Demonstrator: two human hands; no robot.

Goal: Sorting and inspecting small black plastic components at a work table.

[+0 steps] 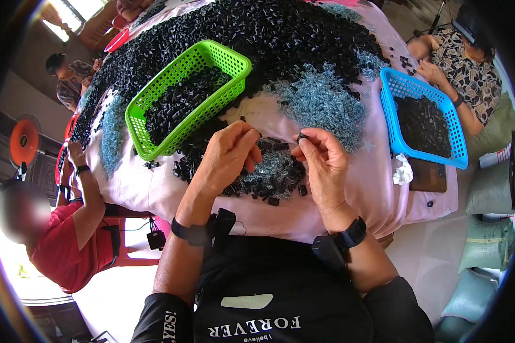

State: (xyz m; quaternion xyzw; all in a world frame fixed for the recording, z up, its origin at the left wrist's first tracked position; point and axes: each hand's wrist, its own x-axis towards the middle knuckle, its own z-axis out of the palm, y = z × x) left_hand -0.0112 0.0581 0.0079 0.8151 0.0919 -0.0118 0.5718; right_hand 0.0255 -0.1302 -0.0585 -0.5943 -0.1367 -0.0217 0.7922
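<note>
The right hand [328, 163] had its grip closed on a small black piece [301, 137], pinched between the tips of thumb and forefinger. The piece lay at the far left end of that grip, above the table [372, 174]. The left hand [226, 153] was held just left of it, apart from the piece, with fingers curled inward; whether its grip held anything could not be told.

Near the hands and between them lay a small mixed pile [263, 182] of black pieces and pale blue bits. Just beyond the right hand spread a heap of pale blue bits [320, 100], and farther off rose a broad black heap [303, 34]. To the far left stood a green basket [212, 110], partly filled with black pieces; to the right stood a blue basket [418, 84], also with black pieces. A crumpled white tissue [403, 170] lay at its near left corner.
</note>
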